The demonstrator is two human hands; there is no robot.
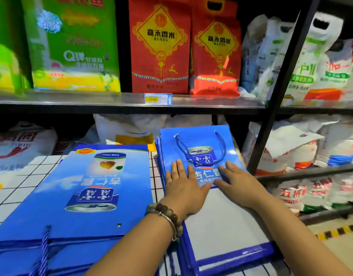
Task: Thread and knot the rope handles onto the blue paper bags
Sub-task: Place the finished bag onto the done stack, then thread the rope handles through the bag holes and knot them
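A flat blue paper bag lies on top of a stack at centre right, with a blue rope handle looped over its printed can picture. My left hand and my right hand press flat on this bag, fingers straight, side by side. A second stack of blue bags lies to the left, its top bag showing a metal eyelet. A loose blue rope hangs over that stack's near edge. A beaded bracelet sits on my left wrist.
The bags lie on a white tiled surface with dark grid lines. Behind stands a metal shelf with green, red and white rice sacks. A dark shelf post and more sacks are at the right. Yellow-black floor tape marks the lower right.
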